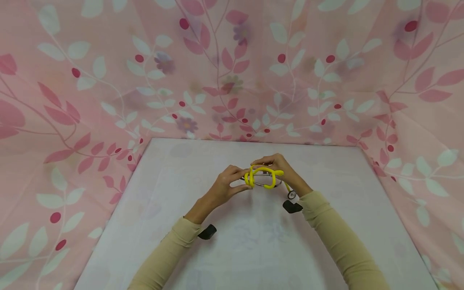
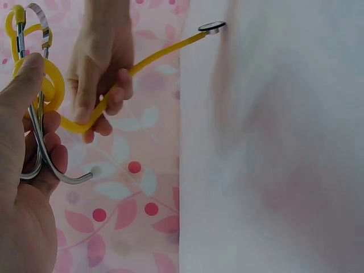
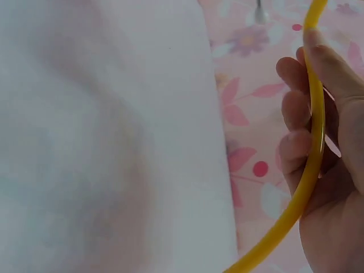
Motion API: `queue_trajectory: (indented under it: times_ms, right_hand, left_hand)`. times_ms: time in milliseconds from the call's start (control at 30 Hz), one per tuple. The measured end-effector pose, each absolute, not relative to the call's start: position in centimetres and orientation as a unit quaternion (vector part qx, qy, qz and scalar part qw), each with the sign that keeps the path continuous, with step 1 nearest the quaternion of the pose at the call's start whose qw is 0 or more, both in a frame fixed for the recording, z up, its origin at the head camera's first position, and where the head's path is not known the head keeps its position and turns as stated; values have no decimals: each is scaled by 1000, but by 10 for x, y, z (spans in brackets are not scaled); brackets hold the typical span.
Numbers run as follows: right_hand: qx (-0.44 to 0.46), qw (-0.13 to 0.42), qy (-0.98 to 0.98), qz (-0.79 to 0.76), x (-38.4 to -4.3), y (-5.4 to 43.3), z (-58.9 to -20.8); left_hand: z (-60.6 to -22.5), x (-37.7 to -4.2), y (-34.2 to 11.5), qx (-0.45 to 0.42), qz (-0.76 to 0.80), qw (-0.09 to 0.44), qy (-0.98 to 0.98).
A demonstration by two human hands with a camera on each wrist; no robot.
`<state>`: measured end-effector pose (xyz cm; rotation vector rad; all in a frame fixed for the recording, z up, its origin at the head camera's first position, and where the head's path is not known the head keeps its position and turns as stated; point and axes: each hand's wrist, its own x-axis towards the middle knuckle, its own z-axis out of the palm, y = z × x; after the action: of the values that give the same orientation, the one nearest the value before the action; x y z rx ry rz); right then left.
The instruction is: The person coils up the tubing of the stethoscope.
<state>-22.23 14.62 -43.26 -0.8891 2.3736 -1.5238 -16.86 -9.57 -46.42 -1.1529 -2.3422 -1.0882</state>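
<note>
A stethoscope with yellow tubing (image 1: 251, 177) and metal ear tubes is held up above the white table. My left hand (image 1: 224, 184) grips the folded bundle, where the tubing loops round the metal ear tubes (image 2: 41, 133). Out of that bundle runs a length of yellow tube (image 3: 317, 119), which my right hand (image 1: 279, 167) holds between thumb and curled fingers. Beyond the right hand, the tube ends in a round chest piece (image 2: 212, 28) that hangs free over the table. In the head view the loops partly cover the fingertips.
The white tabletop (image 1: 253, 249) spreads beneath both hands. Pink leaf-patterned cloth (image 1: 232, 72) rises behind it and at both sides. A black piece (image 1: 208, 232) sits at the left wrist, another black piece (image 1: 292, 206) at the right.
</note>
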Motion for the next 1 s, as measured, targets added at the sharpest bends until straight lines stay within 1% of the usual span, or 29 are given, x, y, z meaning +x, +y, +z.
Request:
queue_trajectory:
  times_ms: [100, 200, 367, 467, 600, 733, 867, 1000]
  right_hand:
    - [-277, 116, 788, -538, -217, 146, -436]
    - [-276, 120, 777, -552, -214, 145, -441]
    - [-282, 96, 783, -546, -209, 141, -448]
    - [-259, 94, 782, -559, -206, 138, -456]
    - [-234, 100, 778, -574, -205, 137, -476]
    - [-250, 86, 787, -557, -200, 141, -494]
    - [-267, 69, 801, -531, -190, 144, -497]
    - [-262, 70, 824, -497, -176, 147, -493]
  left_hand:
    - [-462, -168, -97, -387, -395, 149, -820]
    - [-461, -168, -98, -383, -398, 146, -821]
    - [-462, -167, -98, -380, -386, 160, -825]
    - [-461, -167, -99, -366, -380, 172, -832]
    - [-461, -170, -100, -333, -372, 181, -847]
    - [-462, -175, -100, -308, -381, 181, -853]
    - [-466, -180, -101, -288, -382, 175, -861]
    - [-474, -185, -103, -269, -364, 174, -875]
